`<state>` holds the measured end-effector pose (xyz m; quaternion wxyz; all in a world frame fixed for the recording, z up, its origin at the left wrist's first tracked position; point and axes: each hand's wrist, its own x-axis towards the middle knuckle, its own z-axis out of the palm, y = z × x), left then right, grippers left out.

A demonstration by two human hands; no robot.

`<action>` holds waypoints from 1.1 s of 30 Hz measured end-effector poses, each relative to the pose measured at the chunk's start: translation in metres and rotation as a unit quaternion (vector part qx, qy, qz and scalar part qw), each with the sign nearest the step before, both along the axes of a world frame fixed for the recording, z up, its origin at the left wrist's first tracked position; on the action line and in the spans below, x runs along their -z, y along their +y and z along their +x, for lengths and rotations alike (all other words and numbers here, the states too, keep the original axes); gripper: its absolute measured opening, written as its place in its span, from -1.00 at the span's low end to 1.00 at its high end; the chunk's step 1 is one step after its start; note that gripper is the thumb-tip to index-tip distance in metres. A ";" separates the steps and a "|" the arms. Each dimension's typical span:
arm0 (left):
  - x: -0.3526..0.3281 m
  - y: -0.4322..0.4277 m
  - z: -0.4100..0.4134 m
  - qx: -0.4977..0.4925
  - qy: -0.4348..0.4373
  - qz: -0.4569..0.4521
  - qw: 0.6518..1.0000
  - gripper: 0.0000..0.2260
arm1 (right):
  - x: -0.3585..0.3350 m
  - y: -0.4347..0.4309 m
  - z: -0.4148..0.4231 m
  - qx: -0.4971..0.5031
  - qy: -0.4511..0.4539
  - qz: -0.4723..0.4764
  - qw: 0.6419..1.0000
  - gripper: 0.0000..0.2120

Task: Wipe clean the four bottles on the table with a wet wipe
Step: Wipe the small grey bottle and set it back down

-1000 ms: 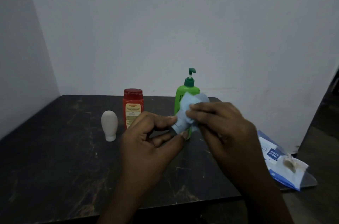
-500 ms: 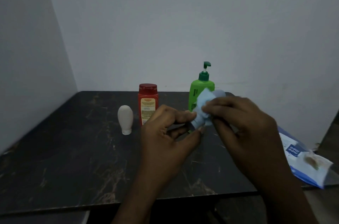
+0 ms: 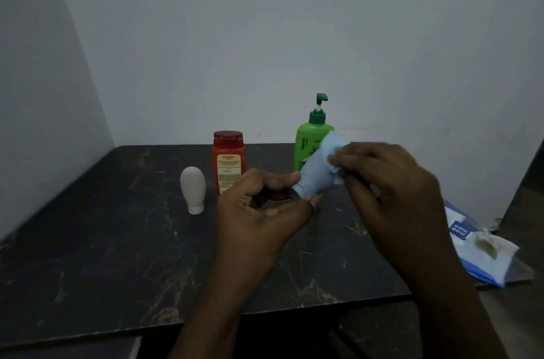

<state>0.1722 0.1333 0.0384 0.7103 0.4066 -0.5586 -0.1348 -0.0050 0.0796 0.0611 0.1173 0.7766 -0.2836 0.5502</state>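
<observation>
My left hand (image 3: pixel 259 205) pinches the cap end of a small pale blue bottle (image 3: pixel 315 176), held tilted above the dark table (image 3: pixel 117 241). My right hand (image 3: pixel 388 191) grips a light blue wet wipe (image 3: pixel 332 147) against the bottle's upper end. Behind them stands a green pump bottle (image 3: pixel 312 135), partly hidden by the blue bottle. A red bottle (image 3: pixel 228 161) with a yellow label stands left of it. A small white bottle (image 3: pixel 192 189) rests upside down on its cap further left.
A blue and white wet-wipe pack (image 3: pixel 482 249) lies at the table's right edge, partly overhanging it. Walls close in behind and to the left. The table's front edge runs under my forearms.
The view has shifted a little, so the bottles sit further right in frame. My right hand has slid the wipe up toward the blue bottle's top end. The standing bottles have not moved.
</observation>
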 end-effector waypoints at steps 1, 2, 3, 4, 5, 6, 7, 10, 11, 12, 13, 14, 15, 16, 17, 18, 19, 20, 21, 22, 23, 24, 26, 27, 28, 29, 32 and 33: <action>0.000 -0.001 -0.001 -0.001 0.005 0.003 1.000 -0.76 | 0.000 -0.005 -0.004 0.024 -0.021 0.003 0.999 -0.76; 0.000 -0.001 -0.003 0.002 0.012 0.005 1.000 -0.76 | 0.000 -0.008 -0.007 0.042 -0.036 0.009 0.998 -0.75; -0.001 -0.001 -0.005 0.009 0.022 0.005 1.000 -0.76 | 0.001 -0.009 -0.008 0.055 -0.045 0.011 0.997 -0.75; -0.001 -0.001 -0.007 0.018 0.036 0.006 0.999 -0.76 | 0.002 -0.008 -0.007 0.062 -0.048 0.008 0.997 -0.76; -0.001 -0.001 -0.009 0.027 0.056 0.007 0.998 -0.74 | 0.002 -0.006 -0.004 0.058 -0.044 0.001 0.997 -0.76; -0.001 -0.002 -0.010 0.034 0.077 0.010 0.996 -0.73 | 0.002 -0.002 -0.001 0.041 -0.033 -0.004 0.999 -0.77; -0.001 -0.002 -0.010 0.040 0.098 0.012 0.994 -0.73 | 0.001 0.003 0.003 0.013 -0.014 -0.006 1.000 -0.78; -0.001 -0.004 -0.009 0.062 0.151 0.023 0.986 -0.74 | -0.002 0.012 0.006 -0.077 0.059 0.002 0.995 -0.79; -0.001 -0.004 -0.009 0.068 0.161 0.027 0.984 -0.76 | -0.003 0.011 0.004 -0.080 0.067 0.004 0.995 -0.79; -0.001 -0.005 -0.008 0.070 0.166 0.032 0.983 -0.76 | -0.003 0.008 0.002 -0.066 0.058 0.003 0.996 -0.79; -0.001 -0.005 -0.008 0.070 0.167 0.037 0.983 -0.76 | -0.002 0.004 -0.001 -0.039 0.036 0.000 0.999 -0.78; -0.001 -0.006 -0.008 0.068 0.164 0.039 0.983 -0.75 | -0.001 0.000 -0.004 -0.006 0.010 -0.004 1.000 -0.77; 0.000 -0.006 -0.008 0.066 0.161 0.041 0.984 -0.74 | -0.001 -0.004 -0.005 0.023 -0.014 -0.006 1.000 -0.77; 0.000 -0.007 -0.010 0.066 0.159 0.042 0.984 -0.72 | 0.000 -0.005 -0.006 0.045 -0.035 -0.004 0.998 -0.76; 0.000 -0.007 -0.011 0.066 0.162 0.041 0.984 -0.70 | 0.001 -0.005 -0.004 0.058 -0.051 -0.001 0.997 -0.76; -0.001 -0.006 -0.013 0.067 0.170 0.038 0.982 -0.68 | 0.001 -0.003 -0.002 0.061 -0.057 -0.001 0.996 -0.76; -0.002 -0.004 -0.015 0.069 0.180 0.034 0.981 -0.64 | 0.001 0.000 0.000 0.050 -0.053 -0.004 0.997 -0.77; -0.004 -0.002 -0.016 0.074 0.194 0.031 0.978 -0.61 | 0.000 0.005 0.003 0.023 -0.035 -0.005 0.999 -0.78; -0.005 0.000 -0.016 0.084 0.209 0.030 0.974 -0.60 | -0.001 0.009 0.005 -0.015 -0.008 -0.002 1.000 -0.79; -0.007 0.001 -0.016 0.096 0.225 0.033 0.969 -0.61 | -0.002 0.014 0.006 -0.054 0.024 0.002 0.998 -0.80; -0.007 0.002 -0.015 0.107 0.240 0.038 0.964 -0.62 | -0.004 0.016 0.005 -0.081 0.051 0.006 0.995 -0.80; -0.007 0.002 -0.015 0.115 0.250 0.045 0.960 -0.63 | -0.005 0.015 0.003 -0.091 0.063 0.008 0.994 -0.81; -0.007 0.001 -0.015 0.114 0.246 0.055 0.961 -0.68 | -0.004 0.008 -0.001 -0.058 0.037 0.002 0.998 -0.80; -0.006 0.001 -0.016 0.106 0.234 0.056 0.965 -0.71 | -0.002 0.004 -0.003 -0.024 0.010 -0.004 1.000 -0.79; -0.006 0.001 -0.017 0.096 0.217 0.056 0.970 -0.72 | 0.000 -0.001 -0.005 0.010 -0.016 -0.008 1.000 -0.77; -0.005 0.001 -0.018 0.087 0.199 0.055 0.975 -0.73 | 0.001 -0.004 -0.006 0.038 -0.039 -0.007 0.999 -0.76; -0.004 0.001 -0.021 0.082 0.177 0.045 0.980 -0.75 | 0.002 -0.004 -0.005 0.063 -0.068 -0.001 0.996 -0.75; -0.004 0.001 -0.021 0.084 0.182 0.042 0.979 -0.77 | 0.001 -0.001 -0.003 0.047 -0.058 -0.004 0.997 -0.76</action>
